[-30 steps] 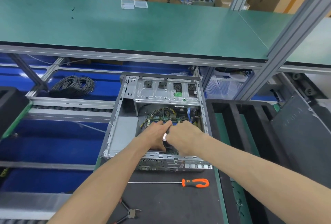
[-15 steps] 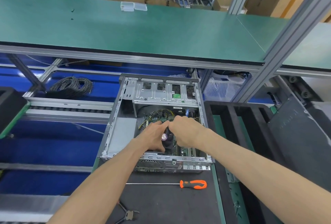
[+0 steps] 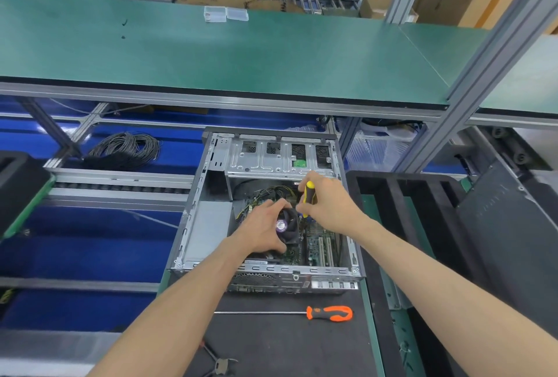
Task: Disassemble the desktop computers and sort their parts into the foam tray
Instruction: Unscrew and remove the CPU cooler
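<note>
An open desktop computer case lies on the black mat, its motherboard exposed. My left hand curls round the black CPU cooler fan, which has a purple label. My right hand grips a yellow-and-black screwdriver, held upright with its tip down beside the fan's far right corner. The black foam tray with long slots stands right of the case.
An orange-handled screwdriver lies on the mat in front of the case. Pliers sit near the bottom edge. A coil of black cable rests on the blue level at left. A green shelf overhangs behind, with a metal post at right.
My right hand has lifted up and back from the fan, and the yellow screwdriver now shows in it. The left hand has stayed on the fan, which is more exposed.
</note>
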### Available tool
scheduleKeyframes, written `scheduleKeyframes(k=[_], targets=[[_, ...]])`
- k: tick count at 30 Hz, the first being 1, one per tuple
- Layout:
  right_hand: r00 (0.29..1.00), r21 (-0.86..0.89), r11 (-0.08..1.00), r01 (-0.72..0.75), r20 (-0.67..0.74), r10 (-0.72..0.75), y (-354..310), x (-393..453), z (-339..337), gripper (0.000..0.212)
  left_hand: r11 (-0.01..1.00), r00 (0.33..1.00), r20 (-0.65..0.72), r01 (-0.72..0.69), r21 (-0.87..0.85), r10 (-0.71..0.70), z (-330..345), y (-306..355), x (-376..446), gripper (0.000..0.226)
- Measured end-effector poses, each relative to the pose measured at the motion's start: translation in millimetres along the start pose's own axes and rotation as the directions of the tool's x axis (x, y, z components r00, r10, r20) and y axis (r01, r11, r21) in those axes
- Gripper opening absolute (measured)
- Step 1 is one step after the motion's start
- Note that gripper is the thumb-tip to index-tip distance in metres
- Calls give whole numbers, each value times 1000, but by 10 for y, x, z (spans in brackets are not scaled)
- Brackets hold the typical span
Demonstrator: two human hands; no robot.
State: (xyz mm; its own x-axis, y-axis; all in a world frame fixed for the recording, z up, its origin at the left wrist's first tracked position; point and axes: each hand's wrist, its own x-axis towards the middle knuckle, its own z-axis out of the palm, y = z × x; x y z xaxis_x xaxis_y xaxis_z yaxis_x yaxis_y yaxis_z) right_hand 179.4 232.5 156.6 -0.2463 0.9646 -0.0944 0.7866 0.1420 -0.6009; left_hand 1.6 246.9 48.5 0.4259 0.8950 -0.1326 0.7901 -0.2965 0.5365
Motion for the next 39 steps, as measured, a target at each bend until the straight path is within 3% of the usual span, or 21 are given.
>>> scheduleKeyframes(k=[3,6,9,13,17,20,24,31,36,39], targets=[[992,84,996,30,-123,-20,-5,-8,-46,25,1000,1000,-3,4,-15,-4,-3,3,1,91],[967,124,981,152,-223,-122,-17,-21,-105,14,999,1000,-9,4,-41,-5,-3,-5,4,91],[947,-57,967,250,-192,-256,5,-38,-72,18,996,1000,-10,20,-92,-21,-10,-27,8,93],[972,-512,837,195,-12,-235,140,-63,139,55,986,998,-29,43,-161,-48,-56,-10,10,93],[976,-589,778,220,132,-176,278,-41,357,105,960,995,-28,88,-264,-99,-141,18,-5,98],[974,-611,758,228,147,-174,344,2,449,117,949,995,-12,92,-302,-100,-185,35,-29,102],[968,-620,744,249,182,-172,357,75,489,119,932,997,11,81,-353,-82,-231,56,-46,108],[970,-566,788,242,170,-176,358,149,511,106,936,997,56,70,-346,-53,-260,44,-53,108],[962,-556,785,273,165,-217,431,129,437,101,934,967,249,137,-330,-54,-463,39,31,121],[954,-577,760,301,185,-237,476,93,406,103,892,934,353,211,-399,-63,-668,1,118,93]])
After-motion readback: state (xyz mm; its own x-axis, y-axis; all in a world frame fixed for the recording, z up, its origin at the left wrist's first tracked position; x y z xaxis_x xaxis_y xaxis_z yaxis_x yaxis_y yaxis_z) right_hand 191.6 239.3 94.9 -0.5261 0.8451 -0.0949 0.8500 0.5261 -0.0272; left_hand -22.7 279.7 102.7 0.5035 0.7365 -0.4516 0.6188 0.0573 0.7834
